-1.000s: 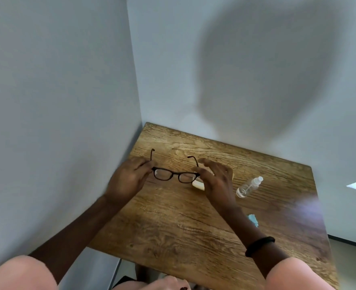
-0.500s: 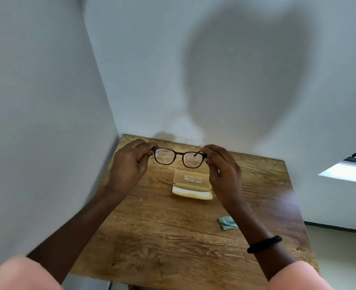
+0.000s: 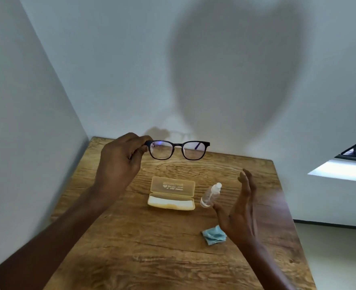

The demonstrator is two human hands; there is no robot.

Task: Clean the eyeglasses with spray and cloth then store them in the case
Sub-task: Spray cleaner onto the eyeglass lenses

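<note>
The left hand (image 3: 118, 164) pinches the glasses (image 3: 178, 150) by the frame's left end and holds them up in the air, lenses facing the camera, above the far edge of the table (image 3: 152, 258). The right hand (image 3: 238, 212) grips nothing: its fingers are spread and its palm faces left, and it hangs over the table at about 4 o'clock from the glasses. The two hands are well apart.

On the table below the glasses, at 6 o'clock from them, lies the case (image 3: 171, 193), open, its clear yellowish lid tipped back toward the wall. Just beside the case, at its 3 o'clock, lies the spray (image 3: 211, 195), a small clear bottle on its side, cap pointing away. The right thumb is near the bottle's base; contact cannot be told. The cloth (image 3: 213, 235), crumpled and light blue, sits at 5 o'clock from the case, partly behind the right wrist.
</note>
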